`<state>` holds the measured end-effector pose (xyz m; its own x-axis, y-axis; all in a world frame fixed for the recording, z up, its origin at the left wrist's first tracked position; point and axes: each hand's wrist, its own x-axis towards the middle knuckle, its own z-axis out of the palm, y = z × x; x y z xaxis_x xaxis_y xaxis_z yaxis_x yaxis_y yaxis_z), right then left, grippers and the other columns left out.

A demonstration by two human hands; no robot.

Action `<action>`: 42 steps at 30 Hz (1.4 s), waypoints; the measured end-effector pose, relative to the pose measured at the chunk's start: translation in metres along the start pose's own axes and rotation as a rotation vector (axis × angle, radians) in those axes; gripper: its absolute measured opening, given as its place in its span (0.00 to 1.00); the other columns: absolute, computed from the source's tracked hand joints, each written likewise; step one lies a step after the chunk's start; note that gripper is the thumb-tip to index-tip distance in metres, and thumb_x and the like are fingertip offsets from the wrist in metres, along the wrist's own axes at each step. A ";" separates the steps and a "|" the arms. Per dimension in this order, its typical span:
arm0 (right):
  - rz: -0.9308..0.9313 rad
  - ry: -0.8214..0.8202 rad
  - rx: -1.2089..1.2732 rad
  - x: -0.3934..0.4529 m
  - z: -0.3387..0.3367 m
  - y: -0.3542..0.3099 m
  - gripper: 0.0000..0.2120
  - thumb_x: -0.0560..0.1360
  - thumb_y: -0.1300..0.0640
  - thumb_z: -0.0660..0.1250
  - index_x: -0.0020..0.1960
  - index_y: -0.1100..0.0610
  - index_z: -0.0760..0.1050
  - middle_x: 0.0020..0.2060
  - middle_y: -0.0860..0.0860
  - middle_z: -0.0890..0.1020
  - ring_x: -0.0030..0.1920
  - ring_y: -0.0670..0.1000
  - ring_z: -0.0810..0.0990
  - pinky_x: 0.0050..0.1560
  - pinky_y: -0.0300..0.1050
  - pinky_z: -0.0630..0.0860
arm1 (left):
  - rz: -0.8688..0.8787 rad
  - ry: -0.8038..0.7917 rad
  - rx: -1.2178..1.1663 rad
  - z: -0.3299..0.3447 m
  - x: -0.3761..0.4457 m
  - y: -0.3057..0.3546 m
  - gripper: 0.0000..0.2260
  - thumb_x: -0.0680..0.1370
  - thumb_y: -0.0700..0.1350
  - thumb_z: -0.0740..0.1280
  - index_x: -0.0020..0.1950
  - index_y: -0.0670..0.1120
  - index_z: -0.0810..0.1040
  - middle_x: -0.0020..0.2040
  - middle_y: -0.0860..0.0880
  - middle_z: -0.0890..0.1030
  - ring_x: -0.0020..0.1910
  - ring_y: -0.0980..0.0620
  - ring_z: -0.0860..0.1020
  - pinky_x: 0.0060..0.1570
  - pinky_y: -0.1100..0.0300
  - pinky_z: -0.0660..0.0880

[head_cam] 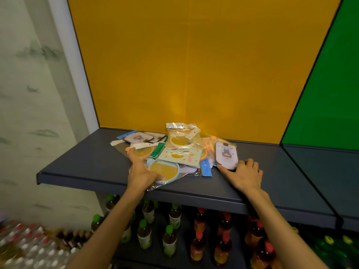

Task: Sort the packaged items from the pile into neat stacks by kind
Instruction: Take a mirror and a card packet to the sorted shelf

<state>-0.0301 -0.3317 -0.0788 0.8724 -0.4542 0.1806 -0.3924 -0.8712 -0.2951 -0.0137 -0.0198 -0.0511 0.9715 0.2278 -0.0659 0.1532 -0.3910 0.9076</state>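
A loose pile of clear-bagged items [179, 150] lies on the dark grey shelf [81, 167]. It holds round mirrors with orange and pale blue rims, a green-and-white card pack [179, 156] and flat rounded cards with a cartoon print. My left hand [139, 169] rests flat on the pile's left side, fingertips on an orange-rimmed round pack [142, 152], palm against the blue-rimmed round pack [164, 169]. My right hand [243, 172] presses on the lower end of an upright cartoon card pack [226, 155] at the pile's right edge.
A yellow back panel [194, 65] stands behind the pile and a green panel [326, 94] to the right. Bare shelf lies left and right of the pile. Below, rows of green-capped bottles [169, 237] and red-capped bottles [223, 243] fill a lower shelf.
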 end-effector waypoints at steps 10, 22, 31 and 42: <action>0.137 -0.034 0.149 0.013 -0.001 -0.012 0.53 0.59 0.21 0.64 0.66 0.62 0.70 0.65 0.59 0.71 0.67 0.61 0.66 0.65 0.58 0.64 | -0.145 0.014 -0.277 -0.022 0.010 0.008 0.40 0.61 0.31 0.81 0.70 0.42 0.69 0.58 0.48 0.77 0.58 0.45 0.77 0.60 0.48 0.76; 0.216 0.066 0.796 0.017 -0.020 -0.018 0.41 0.58 0.57 0.84 0.64 0.56 0.67 0.57 0.56 0.78 0.56 0.57 0.77 0.52 0.51 0.76 | -0.124 0.056 -0.325 -0.056 0.033 -0.001 0.08 0.77 0.38 0.71 0.56 0.40 0.78 0.48 0.41 0.81 0.38 0.50 0.80 0.19 0.65 0.73; 0.445 0.031 1.353 0.029 -0.033 -0.015 0.40 0.65 0.70 0.77 0.72 0.63 0.63 0.53 0.57 0.79 0.53 0.55 0.80 0.57 0.50 0.78 | -0.005 0.133 -0.435 -0.066 0.035 0.004 0.12 0.77 0.42 0.71 0.60 0.44 0.78 0.54 0.44 0.82 0.48 0.50 0.81 0.25 0.67 0.76; 0.659 -0.168 1.915 0.026 -0.041 -0.021 0.09 0.78 0.59 0.67 0.54 0.62 0.78 0.51 0.58 0.82 0.42 0.53 0.86 0.34 0.47 0.82 | -0.026 -0.062 -0.659 -0.039 0.027 0.020 0.08 0.78 0.42 0.70 0.57 0.47 0.79 0.53 0.46 0.83 0.50 0.51 0.82 0.35 0.58 0.83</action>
<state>-0.0115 -0.3330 -0.0298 0.8115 -0.4396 -0.3851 0.0538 0.7123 -0.6998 0.0080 0.0136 -0.0186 0.9807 0.1699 -0.0969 0.0529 0.2462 0.9678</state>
